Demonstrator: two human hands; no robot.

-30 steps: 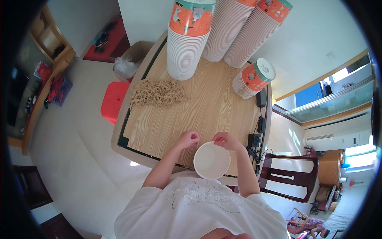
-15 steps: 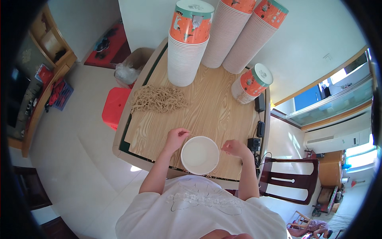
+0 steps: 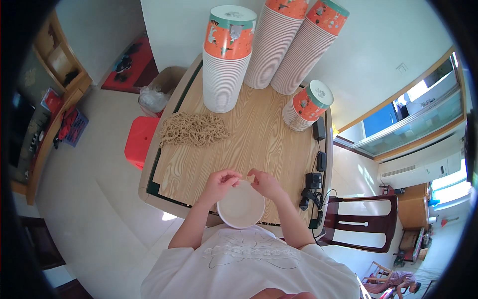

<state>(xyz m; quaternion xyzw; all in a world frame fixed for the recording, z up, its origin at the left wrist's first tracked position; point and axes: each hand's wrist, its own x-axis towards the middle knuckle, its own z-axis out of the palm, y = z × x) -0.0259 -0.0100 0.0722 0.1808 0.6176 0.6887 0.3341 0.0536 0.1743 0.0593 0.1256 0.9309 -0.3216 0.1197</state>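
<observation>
One round white paper tub (image 3: pixel 241 205), near, seemed light, dentable, best held by its rim (image 3: pixel 241 227); left fingers (image 3: pixel 230 175) and right fingers (image 3: pixel 256 176) curled narrowly, hold indiscernible.

No lettering readable to you. Small print, illegible, on upturned base (image 3: pixel 233 14) of tall left-hand stack of white paper tubs with orange-and-green band (image 3: pixel 225 65); likewise on short stack of orange-banded paper tubs (image 3: pixel 306 105) toward your right.

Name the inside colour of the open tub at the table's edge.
Off-white: the open tub shows best in the head view.
</observation>
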